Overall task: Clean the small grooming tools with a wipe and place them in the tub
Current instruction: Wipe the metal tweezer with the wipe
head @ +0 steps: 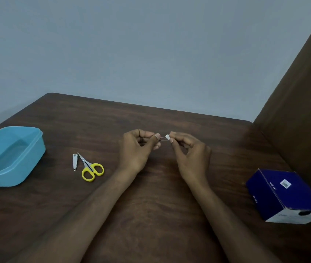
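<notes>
Above the middle of the dark wooden table, my left hand [135,149] pinches one end of a thin metal tool [163,139], probably tweezers. My right hand [188,150] pinches a small white piece of wipe [167,137] against the tool's other end. A light blue plastic tub [8,156] with nothing in it stands at the left edge. Between the tub and my left hand lie a silver nail clipper [74,161] and small yellow-handled scissors [91,168], side by side on the table.
A dark blue cardboard box [283,194] lies on its side at the right of the table. A brown upright panel [302,111] rises along the right side. A grey-blue wall stands behind the table's far edge.
</notes>
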{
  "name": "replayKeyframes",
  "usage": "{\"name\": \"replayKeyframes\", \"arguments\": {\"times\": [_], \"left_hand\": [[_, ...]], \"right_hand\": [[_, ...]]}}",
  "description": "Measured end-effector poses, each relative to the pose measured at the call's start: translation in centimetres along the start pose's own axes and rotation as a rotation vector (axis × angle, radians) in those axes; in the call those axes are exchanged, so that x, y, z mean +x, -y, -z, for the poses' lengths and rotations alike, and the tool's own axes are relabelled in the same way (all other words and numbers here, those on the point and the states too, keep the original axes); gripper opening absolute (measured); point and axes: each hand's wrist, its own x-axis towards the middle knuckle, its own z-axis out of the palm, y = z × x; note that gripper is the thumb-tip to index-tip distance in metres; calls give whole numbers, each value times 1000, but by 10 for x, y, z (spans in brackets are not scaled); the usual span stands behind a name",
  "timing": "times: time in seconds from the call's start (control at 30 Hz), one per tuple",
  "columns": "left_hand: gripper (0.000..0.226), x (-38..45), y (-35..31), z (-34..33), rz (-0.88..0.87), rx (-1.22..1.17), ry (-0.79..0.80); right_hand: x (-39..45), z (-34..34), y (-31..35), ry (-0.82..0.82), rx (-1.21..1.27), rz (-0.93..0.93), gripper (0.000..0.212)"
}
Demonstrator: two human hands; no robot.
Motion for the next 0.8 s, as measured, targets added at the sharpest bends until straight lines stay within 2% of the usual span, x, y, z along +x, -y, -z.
{"name": "replayKeyframes", "arguments": {"times": [0.1, 0.27, 0.47, 0.6, 0.7, 0.8], "left_hand": [[16, -2, 1, -5, 58, -128, 12], [13, 2, 3, -2, 95, -173, 0], [18, 0, 2, -4, 56, -79, 9], [13, -1, 1, -1, -12, 5, 9], [13, -3, 0, 0, -38, 12, -6], [12, -3, -1, 1, -44, -1, -28]], "right_hand": [[-1, 1, 1, 16, -83, 120, 15], [1, 4, -5, -17, -196, 134, 21], [5, 15, -14, 53, -260, 84, 6], [6, 21, -17, 8, -252, 13, 18], [6, 22, -14, -21, -224, 12, 19], [2, 20, -8, 44, -226, 71, 28]]}}
